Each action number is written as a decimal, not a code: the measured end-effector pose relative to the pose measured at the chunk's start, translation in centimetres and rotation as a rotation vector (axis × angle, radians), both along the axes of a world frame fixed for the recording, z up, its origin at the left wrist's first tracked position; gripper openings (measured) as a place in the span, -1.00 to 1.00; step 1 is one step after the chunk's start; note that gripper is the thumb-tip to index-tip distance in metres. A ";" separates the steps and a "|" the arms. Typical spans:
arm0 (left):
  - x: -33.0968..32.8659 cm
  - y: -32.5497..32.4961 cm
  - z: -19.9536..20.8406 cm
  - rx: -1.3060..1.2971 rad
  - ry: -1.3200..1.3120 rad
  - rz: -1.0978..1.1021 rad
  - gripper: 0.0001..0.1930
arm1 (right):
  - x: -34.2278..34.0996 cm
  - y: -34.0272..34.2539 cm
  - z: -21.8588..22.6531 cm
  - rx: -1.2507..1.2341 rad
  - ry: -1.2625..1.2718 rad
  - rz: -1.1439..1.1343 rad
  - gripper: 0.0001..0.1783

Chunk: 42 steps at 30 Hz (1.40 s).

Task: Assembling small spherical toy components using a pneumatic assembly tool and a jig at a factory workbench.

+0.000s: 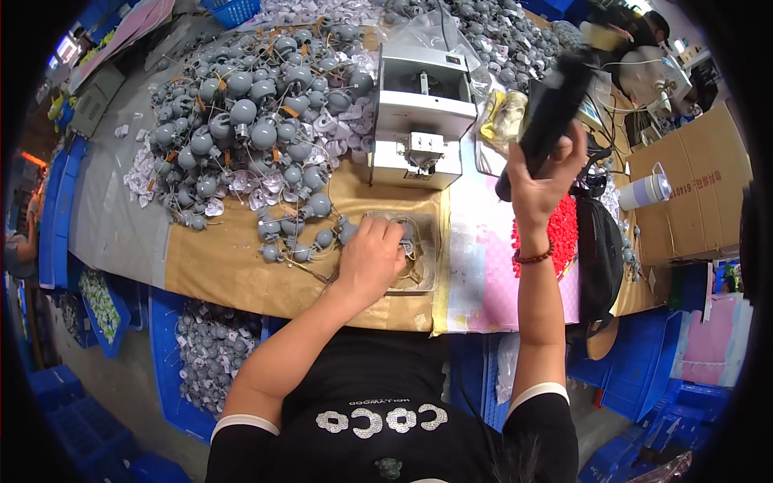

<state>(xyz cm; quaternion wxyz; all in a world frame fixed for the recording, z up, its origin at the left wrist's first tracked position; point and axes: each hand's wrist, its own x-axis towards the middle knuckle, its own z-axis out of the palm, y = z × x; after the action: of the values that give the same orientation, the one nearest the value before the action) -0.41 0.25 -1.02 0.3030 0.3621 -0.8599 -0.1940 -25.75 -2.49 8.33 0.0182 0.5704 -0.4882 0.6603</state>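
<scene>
My left hand [372, 256] is closed over a shallow tray [429, 270] at the table's front, its fingertips pinching a small grey plastic part [407, 235]. Most of that part is hidden beneath the fingers. My right hand [549, 173] is raised above the right side of the table, wrapped round a long black handheld tool [557, 105]. The tool slants up and away to the right, and its far end is blurred, so its kind is not plain. Grey round parts with wires [306, 233] lie just left of my left hand.
A big heap of wired grey round parts [240, 113] covers the table's left side. Behind the tray stands a metal bench machine [423, 121]. Red small pieces [564, 233], a black bag [600, 258], a white cup [644, 191] and a cardboard box [696, 181] are at right.
</scene>
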 end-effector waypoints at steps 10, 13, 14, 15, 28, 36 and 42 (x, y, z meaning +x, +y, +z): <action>-0.2 0.0 0.2 0.030 -0.010 0.003 -0.64 | 6.2 -5.4 3.8 0.110 -0.258 0.479 -0.24; -0.2 0.0 0.1 0.009 0.009 0.002 -0.64 | 6.3 -7.6 2.7 0.265 -0.258 0.419 -0.42; -0.1 -0.1 0.2 0.016 0.005 -0.002 -0.64 | 6.6 -8.0 2.5 0.317 -0.283 0.419 -0.48; 0.1 -0.1 0.2 0.022 0.000 -0.006 -0.64 | 7.0 -8.0 2.5 0.358 -0.326 0.419 -0.53; -0.2 -0.4 0.3 0.020 -0.019 0.012 -0.71 | 10.3 2.3 -0.7 0.355 -0.481 0.646 -0.55; -0.4 -0.6 -0.2 -0.074 0.111 0.005 -0.67 | 10.4 3.3 -0.8 0.322 -0.414 0.665 -0.64; -0.5 -0.9 -0.4 -0.035 0.133 -0.029 -0.67 | 10.2 3.7 -0.6 0.356 -0.378 0.675 -0.76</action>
<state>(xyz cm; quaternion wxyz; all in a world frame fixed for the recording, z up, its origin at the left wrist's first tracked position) -0.91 -0.64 -1.42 0.3630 0.3307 -0.8462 -0.2069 -15.55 1.22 7.72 -0.3877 0.5616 -0.3753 0.6273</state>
